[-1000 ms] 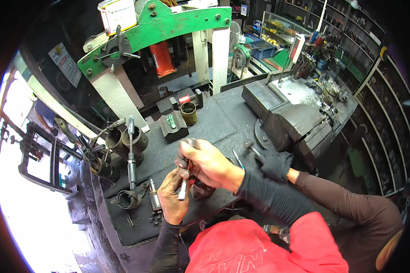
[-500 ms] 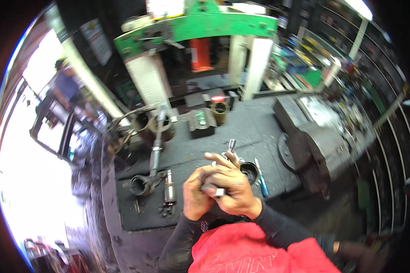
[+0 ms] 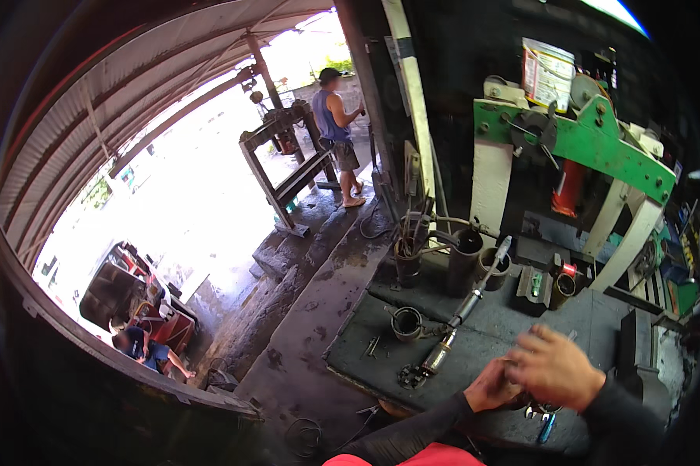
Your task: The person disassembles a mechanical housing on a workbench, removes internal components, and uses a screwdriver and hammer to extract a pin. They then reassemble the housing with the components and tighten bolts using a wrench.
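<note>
My left hand (image 3: 486,386) is closed low over the dark workbench (image 3: 373,365), round something I cannot make out under the other hand. My right hand (image 3: 556,369) is over it, fingers bent and smeared by motion, hiding whatever lies between them. Just below them, wrench heads (image 3: 532,413) and a blue-handled tool (image 3: 546,429) show on the bench. To their left lies a long metal cylinder assembly (image 3: 439,357), beside a small dark cup-shaped fitting (image 3: 407,325).
Dark containers (image 3: 466,264) and a steel block with a green item (image 3: 532,287) stand behind, under a green-and-white frame (image 3: 606,144). A vise (image 3: 637,365) is right. A person in blue (image 3: 333,120) stands by a steel press (image 3: 288,179); another person (image 3: 144,349) bends near a red machine.
The view has swung left, bringing the open yard and two people into it. The co-worker's gloved hand has left view. My right fingers have shifted over my left hand.
</note>
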Demonstrator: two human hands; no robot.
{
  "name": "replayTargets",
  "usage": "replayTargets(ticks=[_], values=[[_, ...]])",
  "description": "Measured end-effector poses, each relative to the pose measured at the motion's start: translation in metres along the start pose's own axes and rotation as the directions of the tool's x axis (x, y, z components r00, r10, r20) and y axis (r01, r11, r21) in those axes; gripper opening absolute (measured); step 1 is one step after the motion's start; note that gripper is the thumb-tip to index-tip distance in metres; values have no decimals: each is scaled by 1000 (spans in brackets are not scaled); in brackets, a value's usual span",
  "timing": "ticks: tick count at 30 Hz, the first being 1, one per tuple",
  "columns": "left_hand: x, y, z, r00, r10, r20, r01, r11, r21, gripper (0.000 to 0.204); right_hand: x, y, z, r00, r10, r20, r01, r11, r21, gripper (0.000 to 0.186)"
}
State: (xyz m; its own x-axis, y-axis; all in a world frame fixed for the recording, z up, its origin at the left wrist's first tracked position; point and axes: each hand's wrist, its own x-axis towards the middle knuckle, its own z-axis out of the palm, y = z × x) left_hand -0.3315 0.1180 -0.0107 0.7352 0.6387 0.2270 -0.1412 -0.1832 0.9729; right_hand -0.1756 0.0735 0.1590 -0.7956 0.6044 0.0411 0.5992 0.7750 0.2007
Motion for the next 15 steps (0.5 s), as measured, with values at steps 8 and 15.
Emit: replayTargets(ticks=[8, 15], values=[[3, 10, 1, 976, 215, -14, -209, 962, 176, 30, -13, -76, 109, 198, 890, -411, 69, 406, 911, 32], [6, 0, -3, 980, 191, 56, -195, 978, 72, 29, -11, -6, 55, 571, 732, 372, -63, -412, 909, 18]])
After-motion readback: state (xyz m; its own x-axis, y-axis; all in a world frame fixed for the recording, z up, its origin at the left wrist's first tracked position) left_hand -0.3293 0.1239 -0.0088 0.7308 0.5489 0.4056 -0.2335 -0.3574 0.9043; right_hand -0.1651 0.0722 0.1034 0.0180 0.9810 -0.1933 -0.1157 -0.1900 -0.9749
